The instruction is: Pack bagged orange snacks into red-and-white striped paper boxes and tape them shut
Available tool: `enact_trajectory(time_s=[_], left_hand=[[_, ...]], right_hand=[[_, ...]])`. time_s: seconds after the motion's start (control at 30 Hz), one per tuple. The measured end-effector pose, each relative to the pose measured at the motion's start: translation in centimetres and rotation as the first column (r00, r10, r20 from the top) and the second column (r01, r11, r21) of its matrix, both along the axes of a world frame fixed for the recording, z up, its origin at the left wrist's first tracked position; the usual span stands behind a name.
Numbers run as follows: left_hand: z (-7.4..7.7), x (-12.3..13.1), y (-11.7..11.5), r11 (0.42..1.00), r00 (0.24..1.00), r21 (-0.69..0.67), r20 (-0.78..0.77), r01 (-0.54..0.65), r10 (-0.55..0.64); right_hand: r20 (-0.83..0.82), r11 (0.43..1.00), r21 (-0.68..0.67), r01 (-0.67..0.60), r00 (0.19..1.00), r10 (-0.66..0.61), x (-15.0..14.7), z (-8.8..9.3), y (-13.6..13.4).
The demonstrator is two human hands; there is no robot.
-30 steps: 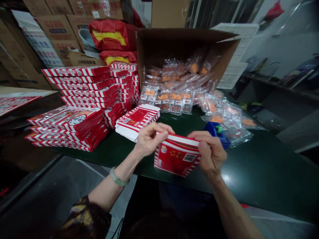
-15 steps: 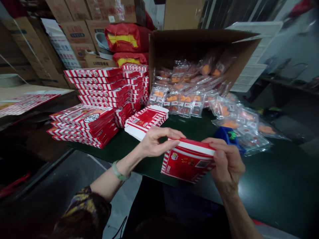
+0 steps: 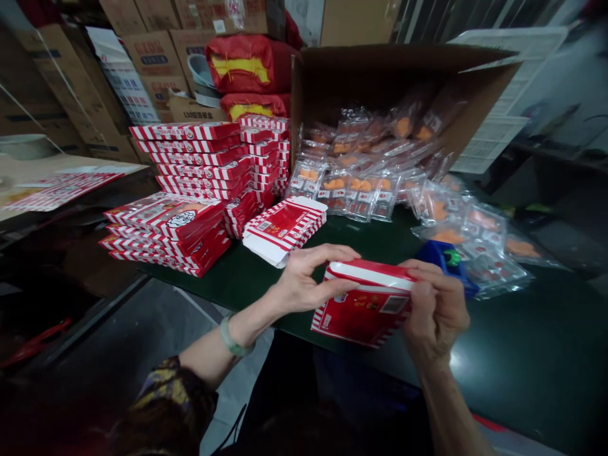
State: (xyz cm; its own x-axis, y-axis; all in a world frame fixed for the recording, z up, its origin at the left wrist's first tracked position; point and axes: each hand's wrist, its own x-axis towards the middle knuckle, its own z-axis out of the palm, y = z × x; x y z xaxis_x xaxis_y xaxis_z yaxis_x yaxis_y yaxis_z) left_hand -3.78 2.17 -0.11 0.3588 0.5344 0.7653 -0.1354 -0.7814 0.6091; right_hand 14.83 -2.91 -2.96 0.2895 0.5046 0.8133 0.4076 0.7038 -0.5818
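A red and white striped flat carton (image 3: 361,313) is held up on edge above the near side of the green table. My left hand (image 3: 308,278) grips its upper left corner, thumb on the front and fingers along the top. Round the right end, my right hand (image 3: 437,304) is closed with the thumb on the near face. The carton's narrow top edge faces up, with a white strip along it. Just behind lies a small pile of flattened cartons (image 3: 285,221). A blue tape dispenser (image 3: 446,263) with a green core stands beyond my right hand.
Stacks of striped cartons (image 3: 190,152) rise at the left, with a lower stack (image 3: 166,231) in front. A large cardboard box (image 3: 403,69) lies open at the back, spilling clear packets (image 3: 356,190) of orange pieces. More packets (image 3: 484,221) lie on the green table (image 3: 532,342) at the right.
The view has shifted slightly, moving everything a little to the right. My left thumb has slid from the carton's top edge down onto its front face. Both hands still hold the carton.
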Motion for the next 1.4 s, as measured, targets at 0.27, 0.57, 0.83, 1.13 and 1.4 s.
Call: enact_trajectory(time_s=[0.27, 0.57, 0.83, 1.13, 1.4], left_hand=[[-1.1, 1.1, 0.1, 0.998, 0.992, 0.004, 0.107, -0.066, 0.065], [1.5, -0.3, -0.4, 0.938, 1.0, -0.346, -0.01, 0.007, -0.011], [-1.5, 0.6, 1.1, 0.96, 0.953, -0.13, 0.214, 0.246, -0.215], [-1.3, 1.6, 0.4, 0.991, 0.968, -0.09, 0.237, 0.103, -0.079], [-1.9, 2.9, 0.8, 0.991, 0.952, -0.107, 0.303, 0.086, -0.049]], right_hand=[[-0.001, 0.999, 0.018, 0.038, 0.999, -0.038, 0.1, -0.6, 0.5], [0.164, 0.973, -0.185, 0.135, 0.981, -0.105, 0.9, 1.9, -1.5], [0.315, 0.98, -0.192, 0.04, 0.949, 0.023, 1.6, 3.3, -2.8], [0.357, 0.916, -0.388, -0.101, 0.9, 0.25, 2.9, 5.6, -2.4], [0.374, 0.923, -0.378, -0.076, 0.899, 0.227, 2.6, 6.0, -2.4]])
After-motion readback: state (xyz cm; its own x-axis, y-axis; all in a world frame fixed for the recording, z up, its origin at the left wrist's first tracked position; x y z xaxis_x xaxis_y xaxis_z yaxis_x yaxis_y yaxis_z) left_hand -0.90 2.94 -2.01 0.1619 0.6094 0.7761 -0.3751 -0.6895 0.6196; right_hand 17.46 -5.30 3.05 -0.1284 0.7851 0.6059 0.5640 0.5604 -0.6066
